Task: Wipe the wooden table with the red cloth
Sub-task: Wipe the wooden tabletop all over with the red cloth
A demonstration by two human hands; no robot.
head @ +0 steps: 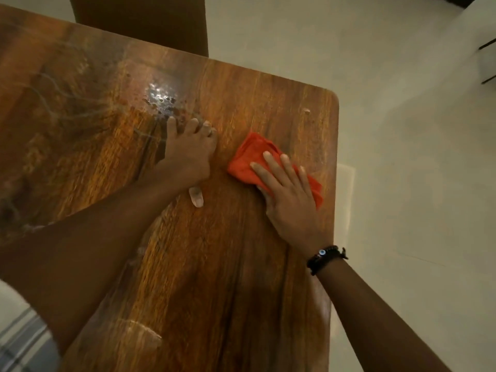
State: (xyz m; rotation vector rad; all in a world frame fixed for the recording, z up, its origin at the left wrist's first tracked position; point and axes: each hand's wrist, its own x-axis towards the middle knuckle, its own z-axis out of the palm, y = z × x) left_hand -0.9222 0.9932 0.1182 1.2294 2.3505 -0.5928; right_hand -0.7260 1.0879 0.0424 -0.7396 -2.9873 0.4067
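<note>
The wooden table (214, 264) fills most of the view, glossy brown with visible grain. A crumpled red cloth (251, 157) lies on it near the right edge. My right hand (288, 194) lies flat on the cloth with fingers spread, pressing it onto the wood. My left hand (188, 154) rests on the bare table just left of the cloth, fingertips down and thumb stretched back, holding nothing. A patch of wet droplets and smears (161, 99) glistens just beyond the left fingertips.
The table's rounded far-right corner (331, 96) and right edge lie close to the cloth, with pale floor (402, 157) beyond. A brown chair back (139, 20) stands at the far edge. Faint smear marks (59, 103) cross the left part.
</note>
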